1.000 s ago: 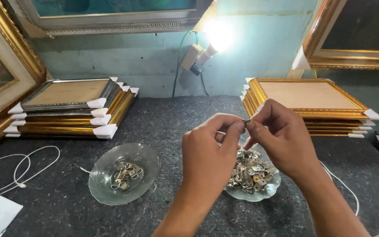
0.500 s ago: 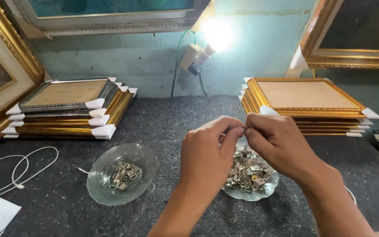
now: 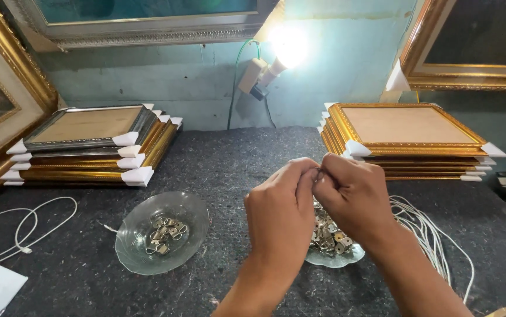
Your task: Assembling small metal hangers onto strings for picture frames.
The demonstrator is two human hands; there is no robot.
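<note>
Both hands have drawn in closer together since a second ago and dropped a little lower, now over the right-hand glass dish (image 3: 335,257) near the front edge of the tabletop. Left hand (image 3: 279,208) is curled nearly closed, thumb and forefinger pinched against the right hand's fingertips. Right hand (image 3: 352,196) is likewise curled, fingers pinched at the same spot. Whatever small piece sits between them is hidden by the fingers; cannot tell what it is. Earlier the fingertips had a slight gap showing; now they press together, so the fiddly joining work looks mid-step, not finished.

Under the hands, the dish holds a heap of small metal hanger clips (image 3: 329,235). White cords (image 3: 435,235) lie just right of it. Left of the hands, a second glass dish (image 3: 129,246) with fewer clips, unchanged. Another white cord (image 3: 27,226) loops at the left edge.

Toward the back edge: a stack of gold frames (image 3: 88,149) at left, another stack (image 3: 405,138) at right, both as before. A lit bulb (image 3: 288,47) glares on the wall behind.
</note>
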